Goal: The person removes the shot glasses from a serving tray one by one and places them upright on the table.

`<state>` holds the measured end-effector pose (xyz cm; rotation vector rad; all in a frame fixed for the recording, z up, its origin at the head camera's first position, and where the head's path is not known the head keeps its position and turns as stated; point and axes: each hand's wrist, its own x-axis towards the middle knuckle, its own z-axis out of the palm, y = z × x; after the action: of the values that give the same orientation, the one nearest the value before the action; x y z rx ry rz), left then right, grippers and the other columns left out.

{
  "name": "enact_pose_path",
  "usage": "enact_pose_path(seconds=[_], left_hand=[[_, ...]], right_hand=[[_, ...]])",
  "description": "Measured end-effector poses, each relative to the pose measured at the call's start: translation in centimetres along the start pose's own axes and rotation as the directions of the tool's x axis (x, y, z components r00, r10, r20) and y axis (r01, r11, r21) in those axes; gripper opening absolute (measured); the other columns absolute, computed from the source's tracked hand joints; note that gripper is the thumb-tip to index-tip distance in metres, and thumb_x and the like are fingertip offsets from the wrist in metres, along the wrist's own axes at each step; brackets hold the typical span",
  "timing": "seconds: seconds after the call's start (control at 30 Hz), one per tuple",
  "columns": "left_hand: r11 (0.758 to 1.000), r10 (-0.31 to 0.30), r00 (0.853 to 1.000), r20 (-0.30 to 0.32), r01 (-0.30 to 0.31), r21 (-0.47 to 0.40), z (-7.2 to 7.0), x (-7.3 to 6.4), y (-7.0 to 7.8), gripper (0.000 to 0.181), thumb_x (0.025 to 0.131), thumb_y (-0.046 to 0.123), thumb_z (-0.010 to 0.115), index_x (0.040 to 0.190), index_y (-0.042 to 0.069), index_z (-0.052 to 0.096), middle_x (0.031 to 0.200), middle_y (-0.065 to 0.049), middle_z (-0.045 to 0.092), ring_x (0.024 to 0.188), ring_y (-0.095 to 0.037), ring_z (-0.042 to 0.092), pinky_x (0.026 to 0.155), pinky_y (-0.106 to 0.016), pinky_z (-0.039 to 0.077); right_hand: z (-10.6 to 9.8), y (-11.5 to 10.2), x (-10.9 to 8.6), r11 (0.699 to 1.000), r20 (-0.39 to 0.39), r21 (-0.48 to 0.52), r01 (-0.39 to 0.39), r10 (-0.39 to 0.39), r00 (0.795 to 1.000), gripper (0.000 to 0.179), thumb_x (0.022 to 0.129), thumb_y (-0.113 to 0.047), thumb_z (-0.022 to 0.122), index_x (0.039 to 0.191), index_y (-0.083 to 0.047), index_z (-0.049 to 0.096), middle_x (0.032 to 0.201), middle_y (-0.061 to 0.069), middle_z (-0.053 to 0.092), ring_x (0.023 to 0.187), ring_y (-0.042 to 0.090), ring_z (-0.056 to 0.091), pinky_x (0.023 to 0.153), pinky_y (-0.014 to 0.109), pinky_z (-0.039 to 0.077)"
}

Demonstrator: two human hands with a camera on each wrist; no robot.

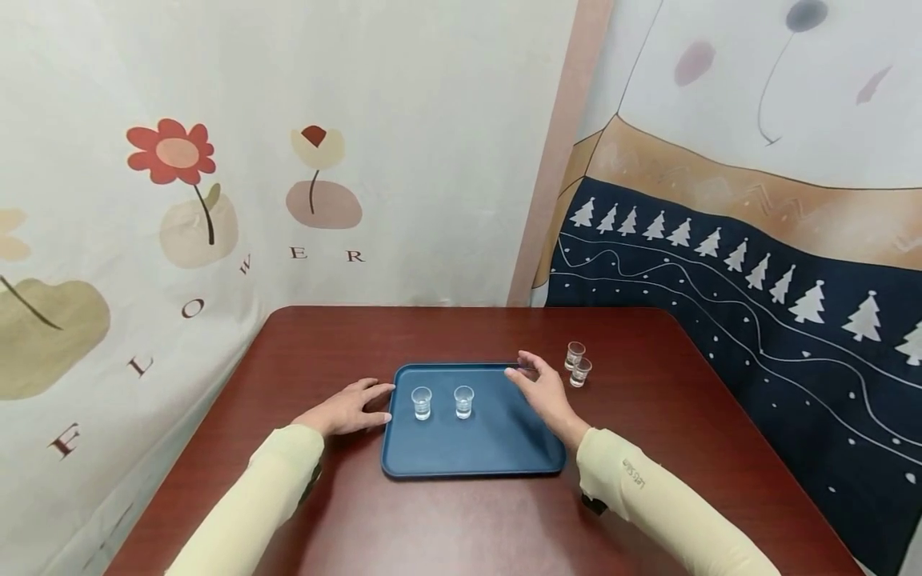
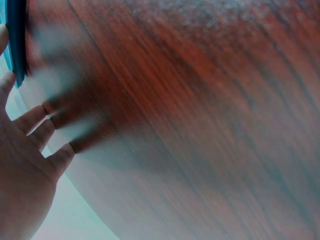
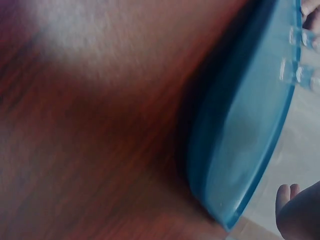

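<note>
A blue rectangular tray (image 1: 497, 448) lies on the table with two small clear shot glasses, one left (image 1: 422, 404) and one right (image 1: 464, 402), standing upright on its left half. My left hand (image 1: 353, 410) is at the tray's left edge, thumb and index fingertips right at the rim; the other fingers spread over the table in the left wrist view. Over the tray's right side hovers my right hand (image 1: 545, 392), thumb and fingers apart, with no glass visible between them. Beyond it, two more shot glasses, a rear one (image 1: 575, 355) and a front one (image 1: 579, 373), stand on the table.
The dark red wooden table (image 1: 446, 528) reaches back to a printed wall cloth (image 1: 432, 160) with flowers and letters. A navy cloth with white trees (image 1: 684, 288) hangs along the right side.
</note>
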<state>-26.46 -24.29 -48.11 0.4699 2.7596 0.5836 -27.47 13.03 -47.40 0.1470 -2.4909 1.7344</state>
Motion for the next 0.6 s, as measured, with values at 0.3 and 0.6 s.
enact_pose_path(seconds=[0.3, 0.6], left_hand=[[1.000, -0.014, 1.000, 0.010, 0.014, -0.017, 0.2, -0.4, 0.0, 0.071, 0.093, 0.051, 0.065, 0.151, 0.016, 0.043, 0.154, -0.025, 0.029, 0.139, -0.046, 0.031, 0.107, -0.064, 0.031], [1.000, 0.010, 1.000, -0.007, -0.010, -0.009, -0.2, -0.3, 0.1, 0.070, 0.093, 0.050, 0.065, 0.150, 0.015, 0.044, 0.153, -0.026, 0.031, 0.139, -0.046, 0.031, 0.107, -0.064, 0.031]], right_hand=[[2.4, 0.3, -1.2, 0.997, 0.109, -0.056, 0.045, -0.038, 0.993, 0.056, 0.091, -0.018, 0.075, 0.139, 0.001, 0.054, 0.132, 0.020, 0.060, 0.119, 0.033, 0.059, 0.092, 0.046, 0.052], [4.5, 0.3, -1.7, 0.996, 0.201, -0.056, 0.062, -0.049, 0.978, 0.053, 0.088, -0.015, 0.078, 0.135, 0.001, 0.058, 0.126, 0.018, 0.063, 0.114, 0.032, 0.062, 0.091, 0.042, 0.052]])
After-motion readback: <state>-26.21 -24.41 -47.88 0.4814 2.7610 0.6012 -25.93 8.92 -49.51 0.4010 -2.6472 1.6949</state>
